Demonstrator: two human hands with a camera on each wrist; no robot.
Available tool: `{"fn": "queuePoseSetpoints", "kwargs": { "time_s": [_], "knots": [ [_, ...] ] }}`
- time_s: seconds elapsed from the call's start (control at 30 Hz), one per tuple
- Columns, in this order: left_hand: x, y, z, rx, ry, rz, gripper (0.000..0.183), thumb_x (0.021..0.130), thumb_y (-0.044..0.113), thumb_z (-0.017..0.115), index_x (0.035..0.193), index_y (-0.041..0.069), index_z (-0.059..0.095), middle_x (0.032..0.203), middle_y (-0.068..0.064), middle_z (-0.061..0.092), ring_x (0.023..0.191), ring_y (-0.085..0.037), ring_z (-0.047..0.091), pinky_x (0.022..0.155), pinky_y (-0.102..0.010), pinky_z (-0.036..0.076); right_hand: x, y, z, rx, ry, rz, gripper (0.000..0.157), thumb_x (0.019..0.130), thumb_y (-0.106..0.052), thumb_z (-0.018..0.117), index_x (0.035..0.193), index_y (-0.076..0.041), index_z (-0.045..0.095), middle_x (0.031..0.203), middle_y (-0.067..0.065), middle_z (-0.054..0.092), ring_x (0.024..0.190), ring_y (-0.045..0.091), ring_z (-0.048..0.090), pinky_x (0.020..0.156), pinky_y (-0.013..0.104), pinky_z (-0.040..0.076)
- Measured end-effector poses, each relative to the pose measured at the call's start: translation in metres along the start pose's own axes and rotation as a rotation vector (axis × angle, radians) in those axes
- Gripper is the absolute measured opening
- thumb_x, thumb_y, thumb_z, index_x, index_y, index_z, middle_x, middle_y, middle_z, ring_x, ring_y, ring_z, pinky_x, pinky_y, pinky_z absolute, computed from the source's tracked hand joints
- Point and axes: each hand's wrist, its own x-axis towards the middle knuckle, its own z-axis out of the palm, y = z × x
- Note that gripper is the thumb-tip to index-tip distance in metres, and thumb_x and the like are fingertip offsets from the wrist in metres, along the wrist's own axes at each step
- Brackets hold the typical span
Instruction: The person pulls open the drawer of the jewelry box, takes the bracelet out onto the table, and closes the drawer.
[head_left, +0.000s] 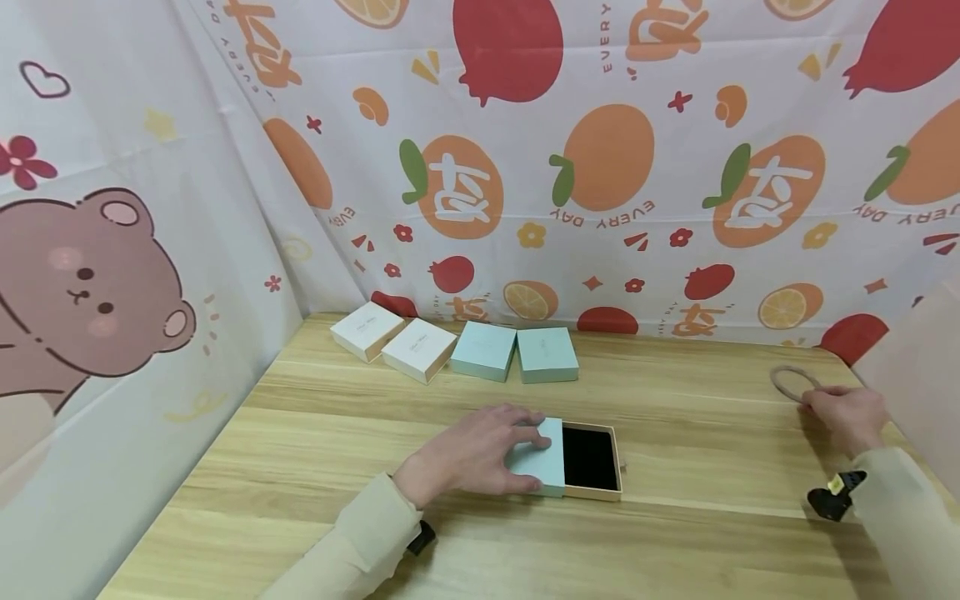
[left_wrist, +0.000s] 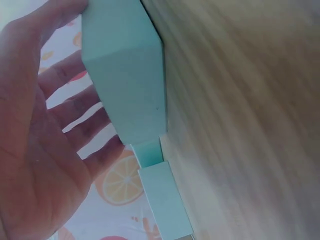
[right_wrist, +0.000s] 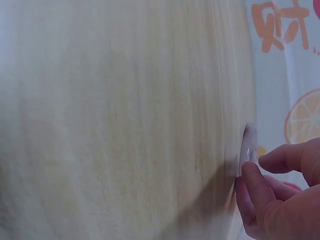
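Observation:
Near the middle of the table in the head view is a mint-green drawer box (head_left: 551,454). Its tray (head_left: 618,467) is pulled partway out to the right and shows a black lining (head_left: 590,458). My left hand (head_left: 480,450) rests on the cover, fingers spread across its top and thumb at the near edge. The left wrist view shows the cover's end (left_wrist: 125,95) close up beside the fingers. At the table's right side my right hand (head_left: 847,414) pinches a pinkish-beige bangle (head_left: 780,387), seen edge-on in the right wrist view.
Two white boxes (head_left: 367,330) and two mint-green boxes (head_left: 547,354) stand in a row at the back of the table, left of centre. A fruit-print curtain (head_left: 615,250) hangs behind the table, and a bear-print curtain (head_left: 150,450) on the left.

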Motion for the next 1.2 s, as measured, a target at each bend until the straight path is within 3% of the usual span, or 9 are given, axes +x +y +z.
{"fn": "queuePoseSetpoints", "kwargs": {
  "time_s": [0.1, 0.23, 0.3, 0.43, 0.63, 0.8, 0.9, 1.2],
  "knots": [
    [-0.001, 0.002, -0.002, 0.028, -0.013, 0.004, 0.052, 0.091, 0.058, 0.067, 0.134, 0.029, 0.068, 0.155, 0.0, 0.053, 0.144, -0.024, 0.048, 0.12, -0.044, 0.04, -0.01, -0.003, 0.005, -0.01, 0.041, -0.079, 0.054, 0.096, -0.026, 0.06, 0.128, 0.018, 0.059, 0.061, -0.021, 0.063, 0.063, -0.008, 0.05, 0.058, 0.017, 0.045],
    [-0.003, 0.003, -0.003, 0.039, -0.023, 0.011, 0.055, 0.092, 0.058, 0.065, 0.138, 0.029, 0.065, 0.158, 0.0, 0.05, 0.148, -0.024, 0.044, 0.122, -0.044, 0.038, -0.031, -0.012, 0.022, -0.047, 0.07, -0.238, 0.047, 0.098, -0.022, 0.058, 0.125, 0.017, 0.061, 0.067, -0.012, 0.07, 0.057, -0.008, 0.058, 0.055, 0.013, 0.047],
    [-0.004, 0.003, -0.004, 0.029, -0.021, 0.019, 0.056, 0.092, 0.058, 0.065, 0.14, 0.027, 0.063, 0.158, -0.001, 0.049, 0.148, -0.025, 0.044, 0.121, -0.045, 0.038, -0.044, -0.021, 0.034, -0.073, 0.035, -0.307, 0.043, 0.1, -0.021, 0.058, 0.123, 0.015, 0.064, 0.074, -0.004, 0.074, 0.058, -0.005, 0.064, 0.055, 0.014, 0.05],
    [-0.007, 0.003, -0.006, 0.002, -0.003, 0.031, 0.055, 0.092, 0.055, 0.067, 0.138, 0.026, 0.064, 0.157, 0.0, 0.05, 0.146, -0.025, 0.045, 0.12, -0.045, 0.04, -0.081, -0.044, 0.06, -0.071, -0.12, -0.38, 0.037, 0.101, -0.019, 0.059, 0.121, 0.011, 0.067, 0.087, 0.01, 0.077, 0.065, 0.004, 0.069, 0.059, 0.023, 0.058],
    [-0.013, 0.002, -0.007, 0.02, 0.035, 0.066, 0.043, 0.092, 0.05, 0.069, 0.128, 0.026, 0.071, 0.149, -0.001, 0.058, 0.141, -0.024, 0.05, 0.117, -0.044, 0.043, -0.14, -0.073, 0.099, 0.087, -0.378, -0.401, 0.03, 0.097, -0.007, 0.065, 0.12, 0.012, 0.067, 0.091, 0.017, 0.075, 0.072, 0.017, 0.072, 0.065, 0.03, 0.063],
    [-0.019, 0.0, -0.004, 0.035, 0.038, 0.059, 0.04, 0.092, 0.046, 0.071, 0.126, 0.025, 0.072, 0.142, 0.0, 0.062, 0.135, -0.022, 0.054, 0.114, -0.042, 0.046, -0.171, -0.087, 0.121, 0.201, -0.53, -0.388, 0.034, 0.096, -0.006, 0.065, 0.124, 0.014, 0.063, 0.096, 0.019, 0.074, 0.08, 0.019, 0.072, 0.069, 0.032, 0.063],
    [-0.02, -0.001, -0.002, 0.03, 0.043, 0.053, 0.039, 0.092, 0.045, 0.071, 0.125, 0.025, 0.072, 0.142, 0.0, 0.063, 0.134, -0.021, 0.056, 0.113, -0.041, 0.047, -0.178, -0.092, 0.129, 0.241, -0.572, -0.388, 0.036, 0.098, -0.006, 0.063, 0.127, 0.015, 0.061, 0.1, 0.021, 0.074, 0.086, 0.022, 0.073, 0.072, 0.033, 0.064],
    [-0.016, 0.0, -0.002, 0.008, 0.046, 0.055, 0.037, 0.091, 0.043, 0.073, 0.123, 0.024, 0.073, 0.141, 0.001, 0.063, 0.134, -0.021, 0.056, 0.113, -0.041, 0.047, -0.181, -0.099, 0.144, 0.246, -0.551, -0.373, 0.034, 0.097, -0.004, 0.064, 0.125, 0.015, 0.062, 0.098, 0.018, 0.075, 0.084, 0.022, 0.073, 0.069, 0.031, 0.063]
  ]
}}
